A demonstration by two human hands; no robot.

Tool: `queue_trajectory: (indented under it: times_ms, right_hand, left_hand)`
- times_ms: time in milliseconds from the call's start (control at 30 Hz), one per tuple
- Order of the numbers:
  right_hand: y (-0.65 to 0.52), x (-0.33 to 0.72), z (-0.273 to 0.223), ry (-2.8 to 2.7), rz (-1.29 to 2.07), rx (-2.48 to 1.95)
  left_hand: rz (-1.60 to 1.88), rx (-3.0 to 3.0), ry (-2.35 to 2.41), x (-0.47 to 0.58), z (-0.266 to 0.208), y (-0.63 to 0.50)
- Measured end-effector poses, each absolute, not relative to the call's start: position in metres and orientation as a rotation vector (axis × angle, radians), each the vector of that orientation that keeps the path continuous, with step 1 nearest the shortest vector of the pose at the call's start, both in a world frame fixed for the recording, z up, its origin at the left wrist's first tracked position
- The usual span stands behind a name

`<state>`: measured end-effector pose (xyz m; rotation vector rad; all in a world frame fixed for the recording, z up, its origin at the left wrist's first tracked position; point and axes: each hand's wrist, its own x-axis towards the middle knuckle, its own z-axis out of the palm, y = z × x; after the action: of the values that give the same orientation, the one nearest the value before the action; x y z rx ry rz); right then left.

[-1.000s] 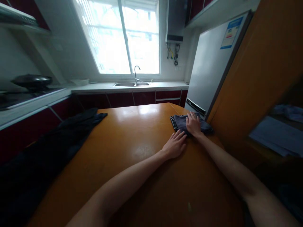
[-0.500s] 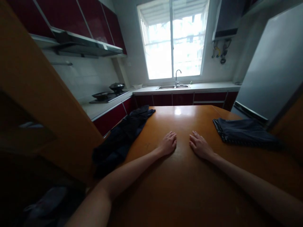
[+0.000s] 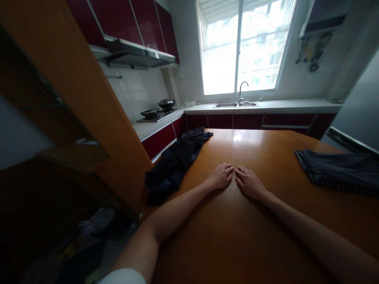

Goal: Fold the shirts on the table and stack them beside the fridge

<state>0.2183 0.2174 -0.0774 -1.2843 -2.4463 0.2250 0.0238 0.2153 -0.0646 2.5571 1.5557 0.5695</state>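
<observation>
My left hand [image 3: 221,176] lies palm down on the brown wooden table [image 3: 237,236], fingers stretched forward and holding nothing. Close beside it, my right hand [image 3: 250,183] rests flat in the same way, also holding nothing. Only a narrow gap shows between the fingertips of the two hands. Beyond my left hand, a heap of dark clothing [image 3: 180,159] is crumpled along the table's left edge. A pair of folded dark trousers, perhaps jeans [image 3: 340,167], lies at the right side, apart from my right hand.
A wooden partition [image 3: 118,114] stands at the left. Past the table are a stove [image 3: 160,115] with two pans, a steel sink [image 3: 226,105] under the window, and a white counter [image 3: 290,103]. A fridge [image 3: 358,106] is at the right. Bags lie on the floor, lower left.
The view has turned to the left, so the room appears shifted right. My two hands are nearer each other. The clothing lies where it did on the table.
</observation>
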Motion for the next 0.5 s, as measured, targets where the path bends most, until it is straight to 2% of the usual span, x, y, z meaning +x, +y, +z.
queue_trajectory:
  times_ms: [233,367,500]
  right_hand:
    - [0.217,0.229,-0.080,-2.439,0.192,-1.309]
    - [0.217,0.231,-0.082,-2.443,0.155,-1.295]
    - [0.218,0.230,-0.083,-2.418,0.151,-1.278]
  left_hand:
    - [0.610,2.468,1.582,0.022,-0.051,0.212]
    - [0.691,2.273,1.899,-0.013,-0.008,0.232]
    - [0.761,1.948,2.296,-0.092,0.043,0.248]
